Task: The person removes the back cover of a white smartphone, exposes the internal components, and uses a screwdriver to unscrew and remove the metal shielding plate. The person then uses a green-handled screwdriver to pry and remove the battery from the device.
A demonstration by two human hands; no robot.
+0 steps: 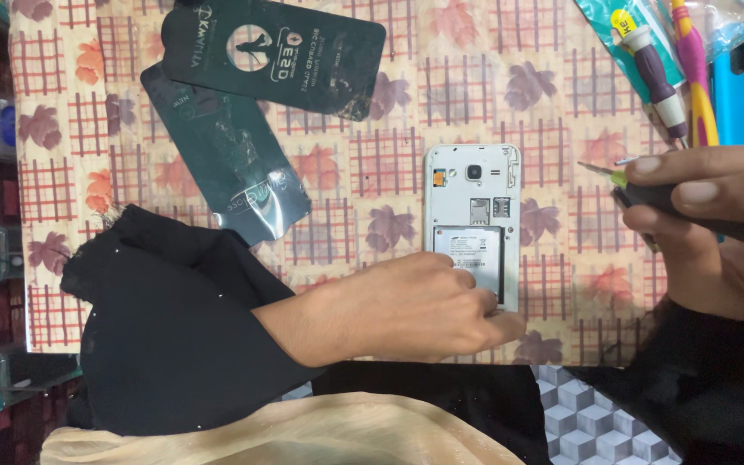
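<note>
The phone (pixel 472 226) lies back-up on the table (pixel 389 129), cover off and innards bare: light, stiff, slick, best pinned by its edges. The left hand (pixel 406 306) presses its lower end, fingers (pixel 497 325) flat. The right hand (pixel 707 224) pinches a screwdriver (pixel 647 191) just beside it.

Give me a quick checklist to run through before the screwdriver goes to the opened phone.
1. Phone lies flat on the table, back cover off: ok.
2. Left hand steadies its lower end: ok.
3. Right hand grips the screwdriver: ok.
4. Tip on a screw: not ok, it is off to the side of the phone.
5. Tip fits the screws: cannot tell, too small.
6. Spare screwdrivers nearby at the table edge: ok.
</note>
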